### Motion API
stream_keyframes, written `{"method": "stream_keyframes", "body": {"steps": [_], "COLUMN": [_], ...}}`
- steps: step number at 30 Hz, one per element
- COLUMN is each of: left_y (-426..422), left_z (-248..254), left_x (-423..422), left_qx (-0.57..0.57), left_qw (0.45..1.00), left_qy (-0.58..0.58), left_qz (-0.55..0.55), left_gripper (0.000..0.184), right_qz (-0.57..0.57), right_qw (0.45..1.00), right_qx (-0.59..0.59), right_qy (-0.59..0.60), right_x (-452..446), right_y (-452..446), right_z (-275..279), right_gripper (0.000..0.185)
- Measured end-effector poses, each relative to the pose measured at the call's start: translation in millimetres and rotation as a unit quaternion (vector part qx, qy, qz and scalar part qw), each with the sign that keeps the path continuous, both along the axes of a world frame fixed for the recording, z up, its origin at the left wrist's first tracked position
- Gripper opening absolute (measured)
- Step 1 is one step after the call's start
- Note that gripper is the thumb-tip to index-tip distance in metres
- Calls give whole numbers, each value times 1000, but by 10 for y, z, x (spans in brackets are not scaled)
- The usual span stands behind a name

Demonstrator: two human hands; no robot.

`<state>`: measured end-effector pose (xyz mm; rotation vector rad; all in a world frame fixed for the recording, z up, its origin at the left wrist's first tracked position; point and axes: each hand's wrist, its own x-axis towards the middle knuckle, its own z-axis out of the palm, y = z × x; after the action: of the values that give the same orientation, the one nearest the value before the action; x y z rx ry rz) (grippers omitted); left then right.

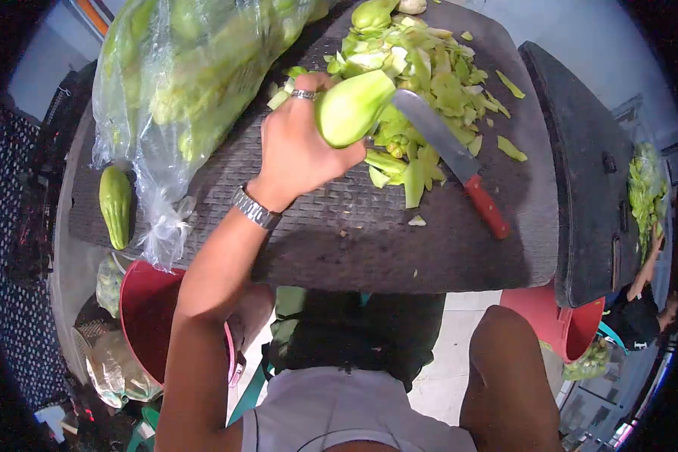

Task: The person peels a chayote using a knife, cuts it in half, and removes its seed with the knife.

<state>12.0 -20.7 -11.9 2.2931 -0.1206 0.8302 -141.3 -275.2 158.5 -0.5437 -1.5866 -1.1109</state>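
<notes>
My left hand point(301, 147) is wrapped around a smooth, pale green chayote point(352, 109), held up over the table at the near side of a peelings pile. Its cut, flat end points to the upper right. A heap of green peelings point(422, 75) spreads behind and beside it. Just right of the chayote, a knife with a red handle point(487, 208) lies on the table, its blade point(435, 128) resting by the peelings with no hand on it. At the right, my bent right arm point(514, 377) shows, but its hand is out of sight.
A clear plastic bag point(196, 83) full of chayotes covers the table's left side. A loose chayote point(115, 207) lies beside it. Red buckets point(145, 313) stand below the dark woven table point(399, 260). A black board-like piece point(584, 173) edges the right. Another person's arm point(646, 264) appears far right.
</notes>
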Motion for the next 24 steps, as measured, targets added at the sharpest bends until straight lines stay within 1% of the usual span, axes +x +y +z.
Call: {"method": "stream_keyframes", "body": {"steps": [2,5,10,11,13,14,15,16,17,18,19,20,21,22,23,24], "left_y": [-15,-10,-10,-5,31,-9,-13,32,102,163,118,123,116,104,90,97], "left_z": [37,29,18,29,68,78,102,42,-103,-164,-123,-75,-27,-3,-7,-13], "left_x": [-11,-10,42,7,-14,-19,-20,48,115,157,136,105,88,82,71,79], "left_qx": [2,8,-6,-5,-35,-55,-71,-141,-209,-273,-415,-498,-575,-643,-647,-674], "left_qw": [1000,1000,1000,1000,999,997,996,987,972,952,886,829,761,683,675,641], "left_qy": [30,22,-4,-9,26,45,59,58,62,62,102,141,178,215,239,242], "left_qz": [10,14,5,5,10,3,2,-43,-85,-124,-181,-211,-241,-269,-261,-276], "left_gripper": [73,74,69,69,70,71,68,67,66,65,56,53,51,50,52,56], "right_qz": [-9,-37,-84,-100,-153,-215,-289,-366,-427,-472,-501,-520,-530,-549,-566,-563], "right_qw": [1000,999,993,990,974,947,900,821,727,636,556,507,486,515,542,533], "right_qx": [-1,8,-14,-22,-52,-73,-91,-122,-164,-209,-268,-325,-362,-373,-384,-394], "right_qy": [14,30,77,95,157,228,314,422,513,573,606,606,593,543,489,493], "right_x": [22,48,155,206,369,532,694,872,1059,1244,1400,1526,1596,1643,1673,1681], "right_y": [-11,-72,-173,-224,-356,-436,-480,-499,-499,-504,-509,-511,-497,-489,-494,-480], "right_z": [-16,11,45,61,52,4,-81,-195,-312,-474,-675,-925,-1188,-1508,-1683,-1735], "right_gripper": [26,26,29,30,32,33,34,35,37,38,39,40,41,43,46,49]}}
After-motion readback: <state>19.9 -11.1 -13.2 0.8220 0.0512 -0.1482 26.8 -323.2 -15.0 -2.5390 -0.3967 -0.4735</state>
